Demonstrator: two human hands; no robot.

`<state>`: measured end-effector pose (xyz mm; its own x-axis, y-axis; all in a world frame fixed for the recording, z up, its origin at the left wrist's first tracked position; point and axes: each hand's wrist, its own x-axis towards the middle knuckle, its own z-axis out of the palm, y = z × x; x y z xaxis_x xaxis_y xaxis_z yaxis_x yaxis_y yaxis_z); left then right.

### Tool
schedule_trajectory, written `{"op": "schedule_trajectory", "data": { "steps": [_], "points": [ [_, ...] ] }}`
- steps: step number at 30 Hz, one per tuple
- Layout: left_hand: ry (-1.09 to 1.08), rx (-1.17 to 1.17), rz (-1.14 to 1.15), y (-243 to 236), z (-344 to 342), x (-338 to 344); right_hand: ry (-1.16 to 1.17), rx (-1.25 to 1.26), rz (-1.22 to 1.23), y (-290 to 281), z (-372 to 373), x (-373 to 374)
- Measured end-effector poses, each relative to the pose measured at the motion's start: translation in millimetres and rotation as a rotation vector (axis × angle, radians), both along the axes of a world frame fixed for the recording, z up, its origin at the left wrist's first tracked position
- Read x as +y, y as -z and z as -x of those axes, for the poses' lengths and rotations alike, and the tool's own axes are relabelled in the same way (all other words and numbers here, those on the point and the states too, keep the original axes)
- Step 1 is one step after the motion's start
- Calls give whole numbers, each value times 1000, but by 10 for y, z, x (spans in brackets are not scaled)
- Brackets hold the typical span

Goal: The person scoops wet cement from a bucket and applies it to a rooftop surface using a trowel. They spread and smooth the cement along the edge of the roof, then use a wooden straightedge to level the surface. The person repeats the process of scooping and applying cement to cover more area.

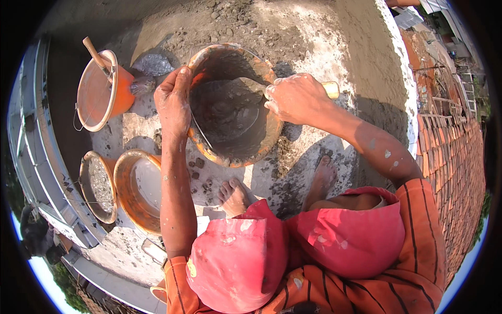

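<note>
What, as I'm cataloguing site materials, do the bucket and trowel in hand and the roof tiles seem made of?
Held bucket: probably plastic, dull, orange showing through grey smears.
Trowel blade: likely metal, from its thin shape, though grey coating hides the finish.
Roof tiles: apparently fired clay, matte, reddish-orange.

Orange bucket (124,93) holding a wooden-handled tool (94,53), clear plastic (152,64) nearby, two more buckets (124,182), tiled roof (451,175) at right

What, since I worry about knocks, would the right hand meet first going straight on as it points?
Likely the rim of the round, grey-smeared orange bucket; depth is unclear, so the right hand may clear it.
</note>
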<state>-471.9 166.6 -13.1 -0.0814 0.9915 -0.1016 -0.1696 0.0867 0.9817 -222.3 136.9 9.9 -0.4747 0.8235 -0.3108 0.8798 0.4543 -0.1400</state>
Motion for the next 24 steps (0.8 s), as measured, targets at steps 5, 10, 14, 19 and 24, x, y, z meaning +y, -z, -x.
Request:
{"op": "schedule_trajectory", "data": {
  "steps": [5,10,14,19,24],
  "points": [
    [-10,-29,-12,-19,-79,30,-139,-65,100,-187,105,-1],
    [8,15,4,26,-65,51,-107,-155,-119,-169,38,225],
    [-43,21,8,-37,-86,24,-9,-193,-229,-454,-52,256],
    [9,-6,-32,-84,-228,8,-28,-152,35,-65,-113,281],
    [2,87,8,-79,-171,-42,175,121,436,359,-181,23]
  ]
}}
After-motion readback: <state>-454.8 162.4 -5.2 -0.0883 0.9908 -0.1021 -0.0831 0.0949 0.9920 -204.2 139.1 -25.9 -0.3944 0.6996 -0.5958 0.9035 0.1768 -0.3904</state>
